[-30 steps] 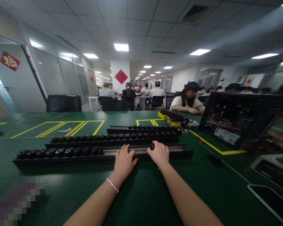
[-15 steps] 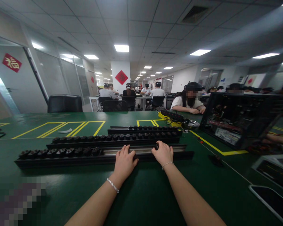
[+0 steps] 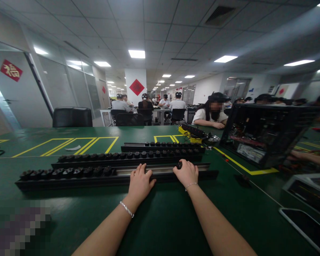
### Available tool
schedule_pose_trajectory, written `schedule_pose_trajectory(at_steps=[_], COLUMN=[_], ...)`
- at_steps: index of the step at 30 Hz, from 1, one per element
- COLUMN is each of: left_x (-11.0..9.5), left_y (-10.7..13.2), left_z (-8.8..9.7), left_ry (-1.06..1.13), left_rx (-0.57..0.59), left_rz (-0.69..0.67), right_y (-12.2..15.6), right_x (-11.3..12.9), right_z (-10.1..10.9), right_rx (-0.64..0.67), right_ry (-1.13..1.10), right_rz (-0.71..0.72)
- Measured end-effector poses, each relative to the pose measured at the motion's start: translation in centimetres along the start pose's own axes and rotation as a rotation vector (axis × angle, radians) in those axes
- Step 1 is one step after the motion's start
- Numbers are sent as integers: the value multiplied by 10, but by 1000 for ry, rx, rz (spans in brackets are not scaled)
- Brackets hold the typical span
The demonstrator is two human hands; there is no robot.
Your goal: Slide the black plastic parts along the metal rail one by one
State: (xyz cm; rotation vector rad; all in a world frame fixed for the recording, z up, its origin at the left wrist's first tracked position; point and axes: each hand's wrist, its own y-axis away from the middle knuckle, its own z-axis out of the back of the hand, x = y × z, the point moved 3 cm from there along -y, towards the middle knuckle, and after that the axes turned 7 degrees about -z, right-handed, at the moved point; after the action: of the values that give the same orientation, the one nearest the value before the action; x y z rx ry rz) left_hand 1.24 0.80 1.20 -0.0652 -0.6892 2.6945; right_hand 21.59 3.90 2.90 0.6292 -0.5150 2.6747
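Three long black rails lie across the green table in front of me. The nearest rail (image 3: 69, 179) carries a row of small black knobs (image 3: 66, 172) along its left half. My left hand (image 3: 140, 183) rests on this rail's middle with its fingers curled over the edge. My right hand (image 3: 187, 173) is closed on a small black knob (image 3: 179, 165) sitting on the rail's bare right part. The middle rail (image 3: 128, 158) and the far rail (image 3: 162, 146) are both lined with knobs.
An open black computer case (image 3: 264, 133) stands at the right, with a person's arm (image 3: 309, 158) beside it. A person sits across the table at the right (image 3: 212, 115). Yellow tape lines (image 3: 82, 144) mark the table. A black chair (image 3: 72, 116) stands behind. Flat trays (image 3: 306, 220) lie at lower right.
My right hand has slid to the right along the nearest rail with the knob. My left hand has stayed in place. The computer case has shifted slightly leftward in view.
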Motion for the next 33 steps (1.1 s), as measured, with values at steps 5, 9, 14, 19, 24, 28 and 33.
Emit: schedule_pose_trajectory(at_steps=[5,9,14,19,24,28,33], left_x=[0,0,0,1,1,1,1], left_y=[0,0,-1,0,0,-1,-1], left_z=[0,-1,-2,-2,-3,-3,-2], left_ry=[0,6,26,27,21,22,22], left_rx=[-10,-12,-10,-12,-17,-13,-8], left_rz=[-11,-8,-3,-7,-8,-10,-6], right_y=[0,0,-2,-1,-3,-5,-10], right_x=[-3,-5,-6,-8,-12,-13,-15], right_z=[1,1,2,0,-1,2,9], right_rx=[-13,-24,-13,-39,-16,-3,26], right_ry=[17,26,12,40,37,29,44], right_rz=[21,17,-8,-21,-56,-60,-52])
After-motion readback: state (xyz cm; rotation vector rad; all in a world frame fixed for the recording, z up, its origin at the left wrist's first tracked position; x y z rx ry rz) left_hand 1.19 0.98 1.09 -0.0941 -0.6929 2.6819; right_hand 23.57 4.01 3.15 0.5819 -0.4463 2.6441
